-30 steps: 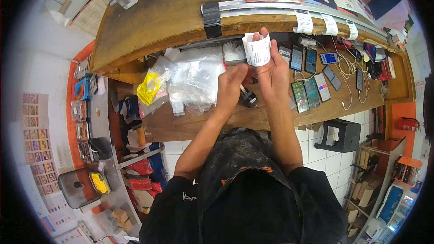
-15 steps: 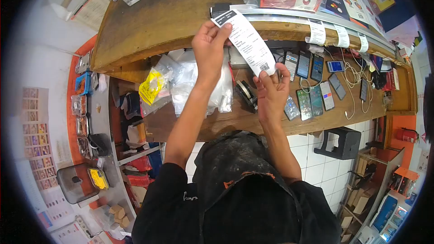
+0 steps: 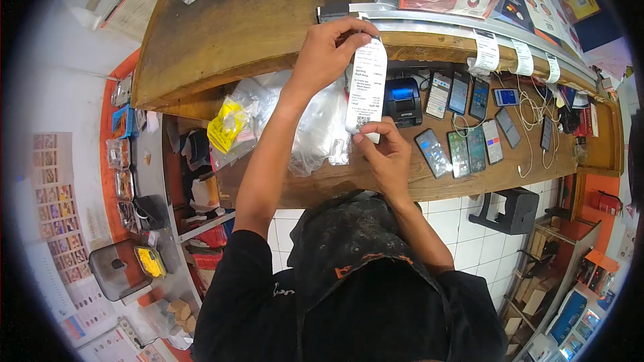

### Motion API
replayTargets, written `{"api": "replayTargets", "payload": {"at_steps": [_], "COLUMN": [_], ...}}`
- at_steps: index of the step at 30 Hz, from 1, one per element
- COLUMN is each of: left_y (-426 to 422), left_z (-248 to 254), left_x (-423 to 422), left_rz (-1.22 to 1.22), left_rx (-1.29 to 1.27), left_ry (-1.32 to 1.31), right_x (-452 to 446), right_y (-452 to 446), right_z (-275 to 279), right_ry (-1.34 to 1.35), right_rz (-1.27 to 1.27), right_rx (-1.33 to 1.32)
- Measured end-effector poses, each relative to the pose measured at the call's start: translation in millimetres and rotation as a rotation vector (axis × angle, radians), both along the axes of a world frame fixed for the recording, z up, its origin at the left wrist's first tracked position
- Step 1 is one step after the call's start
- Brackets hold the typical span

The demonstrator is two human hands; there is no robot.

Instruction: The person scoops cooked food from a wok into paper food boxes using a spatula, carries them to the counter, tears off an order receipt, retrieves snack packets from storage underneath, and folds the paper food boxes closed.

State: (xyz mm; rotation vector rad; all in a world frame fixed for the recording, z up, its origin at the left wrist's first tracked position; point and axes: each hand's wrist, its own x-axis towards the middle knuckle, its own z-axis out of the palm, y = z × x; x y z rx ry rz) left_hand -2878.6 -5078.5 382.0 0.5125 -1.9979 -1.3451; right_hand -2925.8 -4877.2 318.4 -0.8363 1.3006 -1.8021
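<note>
A long white printed receipt (image 3: 367, 84) is stretched between my two hands above the wooden desk. My left hand (image 3: 333, 50) pinches its top end, and the fingers cover part of the print. Down at the bottom end, beside a small square code, the thumb and fingers of my right hand (image 3: 387, 161) grip the paper. A black receipt printer (image 3: 403, 102) stands on the desk just right of the receipt. Clear plastic bags (image 3: 312, 131) lie to the left, under my left forearm.
Several phones (image 3: 477, 149) lie on the desk at right among white cables (image 3: 530, 110). A raised wooden counter (image 3: 248, 27) runs along the back, with paper slips (image 3: 486, 50) hanging from its edge. A yellow packet (image 3: 227, 125) is at left; a black stool (image 3: 504, 212) stands below.
The receipt has swung from a slant to nearly upright. My right hand has moved left and down with its lower end, and the printer now shows beside the paper.
</note>
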Motion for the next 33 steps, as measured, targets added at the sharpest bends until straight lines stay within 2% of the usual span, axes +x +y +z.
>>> {"api": "replayTargets", "payload": {"at_steps": [4, 7, 9, 10, 12, 13, 15, 16, 23, 25, 28, 32, 33], "left_y": [-1.2, -4.1, -0.9, -0.8, 0.2, 0.2, 0.3, -0.5, 0.4, 1.5, 6.1, 17.6, 19.8], "left_z": [2.4, 3.6, 9.1, 6.8, 1.6, 2.0, 4.6, 3.9, -5.6, -8.5, -10.0, -10.7, -11.0], "left_x": [0.9, 1.8, 2.4, 1.8, 1.4, 2.3, 4.7, 5.1, 7.5, 6.1, 1.5, -2.1, -2.6], "left_rz": [-0.022, -0.088, 0.109, 0.111, 0.194, 0.195, 0.293, 0.293, 0.288, 0.304, 0.327, 0.344, 0.368], "left_rx": [0.080, 0.115, -0.317, -0.315, -0.551, -0.549, -0.738, -0.736, -0.924, -0.955, -1.021, -0.987, -0.969], "left_ry": [0.023, 0.136, -0.181, -0.178, -0.114, -0.113, -0.170, -0.171, -0.233, -0.241, -0.211, -0.280, -0.287], "right_x": [-3.9, -7.0, -9.3, -10.9, -15.1, -17.6, -20.1, -20.5, -30.8, -42.3, -66.6, -88.5, -91.3], "right_y": [1.1, -0.4, -2.1, -2.8, -1.6, -1.2, 1.7, 2.7, -3.6, -11.5, -35.0, -73.5, -80.0], "right_z": [2.0, 5.4, 3.9, 2.9, 1.1, 0.6, 3.3, 4.8, 11.5, 27.4, 39.2, 50.9, 52.0], "right_ry": [-0.064, -0.056, -0.051, -0.048, 0.040, 0.126, 0.094, 0.061, 0.228, 0.722, 1.073, 1.214, 1.352], "right_rz": [0.043, 0.072, 0.089, 0.105, 0.125, 0.143, 0.172, 0.201, 0.179, -0.144, -0.374, -0.322, -0.300], "right_rx": [0.039, 0.037, 0.056, 0.072, 0.092, 0.108, 0.169, 0.229, 0.171, 0.102, -0.063, -0.144, -0.043]}}
